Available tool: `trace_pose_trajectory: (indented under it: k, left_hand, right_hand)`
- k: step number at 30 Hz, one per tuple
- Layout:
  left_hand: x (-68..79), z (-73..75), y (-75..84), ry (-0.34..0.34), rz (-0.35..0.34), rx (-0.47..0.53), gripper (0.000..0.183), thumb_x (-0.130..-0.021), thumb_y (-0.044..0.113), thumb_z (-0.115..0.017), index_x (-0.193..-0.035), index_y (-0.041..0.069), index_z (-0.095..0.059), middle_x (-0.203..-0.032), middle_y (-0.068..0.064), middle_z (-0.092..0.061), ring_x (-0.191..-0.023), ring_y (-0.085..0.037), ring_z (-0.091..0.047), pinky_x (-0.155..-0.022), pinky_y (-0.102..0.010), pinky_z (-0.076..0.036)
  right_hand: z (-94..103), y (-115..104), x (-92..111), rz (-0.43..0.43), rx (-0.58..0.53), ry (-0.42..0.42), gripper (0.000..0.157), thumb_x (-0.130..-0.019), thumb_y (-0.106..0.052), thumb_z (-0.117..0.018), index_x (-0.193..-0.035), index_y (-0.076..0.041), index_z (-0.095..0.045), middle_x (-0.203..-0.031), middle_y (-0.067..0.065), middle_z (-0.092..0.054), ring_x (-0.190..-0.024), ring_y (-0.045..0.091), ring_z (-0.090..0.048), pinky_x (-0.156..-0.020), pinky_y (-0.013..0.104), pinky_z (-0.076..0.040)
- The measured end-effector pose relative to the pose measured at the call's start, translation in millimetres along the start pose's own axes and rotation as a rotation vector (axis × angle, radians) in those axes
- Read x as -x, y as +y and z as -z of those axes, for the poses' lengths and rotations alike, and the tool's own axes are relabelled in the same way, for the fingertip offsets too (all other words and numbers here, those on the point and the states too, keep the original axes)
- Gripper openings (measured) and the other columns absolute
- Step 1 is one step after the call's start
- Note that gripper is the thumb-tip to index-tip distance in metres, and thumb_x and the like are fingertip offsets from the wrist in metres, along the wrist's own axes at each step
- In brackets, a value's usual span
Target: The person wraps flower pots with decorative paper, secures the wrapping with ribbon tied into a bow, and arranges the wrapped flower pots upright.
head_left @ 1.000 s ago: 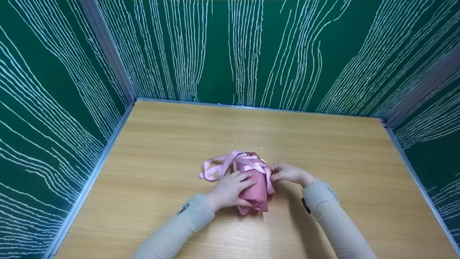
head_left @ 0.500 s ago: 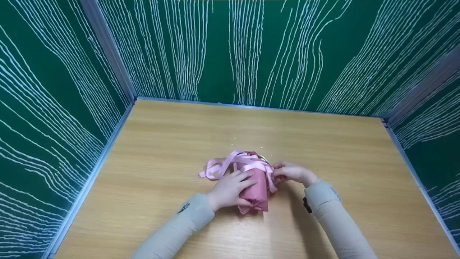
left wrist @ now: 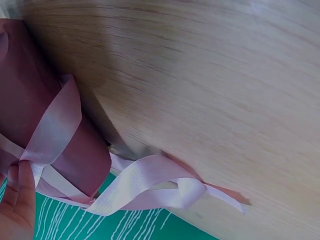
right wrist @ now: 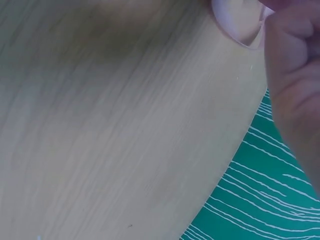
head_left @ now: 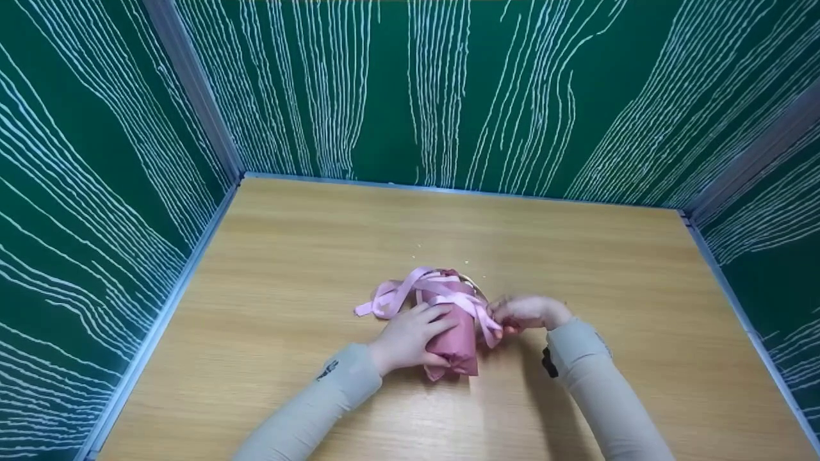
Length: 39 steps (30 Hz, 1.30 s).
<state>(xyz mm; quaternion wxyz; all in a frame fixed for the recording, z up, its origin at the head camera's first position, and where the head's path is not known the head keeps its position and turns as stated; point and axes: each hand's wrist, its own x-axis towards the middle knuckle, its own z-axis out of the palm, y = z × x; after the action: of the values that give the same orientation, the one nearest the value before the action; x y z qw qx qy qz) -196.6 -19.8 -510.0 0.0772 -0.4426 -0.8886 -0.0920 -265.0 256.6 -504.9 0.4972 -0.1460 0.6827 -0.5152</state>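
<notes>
A package wrapped in dusky-pink paper (head_left: 459, 339) lies on the wooden table, with pink satin ribbon (head_left: 456, 298) crossing its upper part. My left hand (head_left: 405, 340) holds the package from the left, fingers over its top and thumb at the near end. To the right of it, my right hand (head_left: 526, 312) pinches a hanging part of the ribbon; its fingertips are partly hidden. In the left wrist view, the ribbon (left wrist: 132, 185) trails off the package's end in a loose loop. Only a bit of ribbon (right wrist: 227, 20) shows beside the fingers in the right wrist view.
Green panels with wavy white lines (head_left: 384, 96) close off the table (head_left: 307, 243) at the back and both sides. Small white specks (head_left: 466, 262) dot the wood just behind the package.
My right hand has shifted slightly right, and its fingers have curled in. The ribbon on that side has been drawn outward from the package. My left hand and the package stay put.
</notes>
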Motion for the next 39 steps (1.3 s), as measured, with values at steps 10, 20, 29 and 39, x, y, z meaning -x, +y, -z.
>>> trace_pose_trajectory:
  k: [10,20,29,39]
  left_hand:
    - [-2.1,1.0,0.7,-0.012,0.019,0.004,0.07,-0.075,0.056,-0.069,-0.134,0.023,-0.052,-0.135,-0.001,-0.053,-0.126,-0.017,-0.048,-0.109,-0.031,-0.036]
    - [-2.1,0.5,0.5,-0.022,0.029,0.012,0.07,-0.075,0.057,-0.069,-0.134,0.022,-0.053,-0.136,-0.002,-0.054,-0.128,-0.017,-0.047,-0.111,-0.032,-0.034]
    - [-1.7,-0.2,0.0,0.033,-0.008,-0.017,0.068,-0.074,0.057,-0.07,-0.129,0.02,-0.056,-0.13,0.0,-0.055,-0.12,-0.018,-0.051,-0.107,-0.031,-0.038]
    - [-1.1,-2.2,-0.1,0.032,0.006,-0.002,0.068,-0.073,0.057,-0.071,-0.129,0.02,-0.057,-0.13,0.0,-0.055,-0.118,-0.019,-0.051,-0.105,-0.032,-0.039]
  right_hand:
    - [2.2,-3.2,-5.4,-0.075,0.142,-0.176,0.022,-0.086,0.001,-0.058,-0.083,-0.019,-0.068,-0.067,-0.012,-0.066,-0.053,-0.005,-0.05,-0.051,0.01,-0.039]
    - [-10.2,-7.7,-10.4,0.131,0.325,-0.116,0.019,-0.079,-0.035,-0.075,-0.069,-0.025,-0.063,-0.058,-0.018,-0.05,-0.055,0.0,-0.041,-0.053,0.014,-0.034]
    - [-37.1,-18.6,-14.4,0.199,0.383,0.16,0.012,-0.07,-0.005,-0.069,-0.062,-0.009,-0.06,-0.051,-0.015,-0.047,-0.048,-0.002,-0.037,-0.048,0.014,-0.031]
    - [-57.2,-26.8,-5.8,0.263,0.524,0.296,0.005,-0.068,0.003,-0.062,-0.065,0.007,-0.059,-0.052,-0.011,-0.044,-0.045,-0.004,-0.034,-0.044,0.015,-0.026]
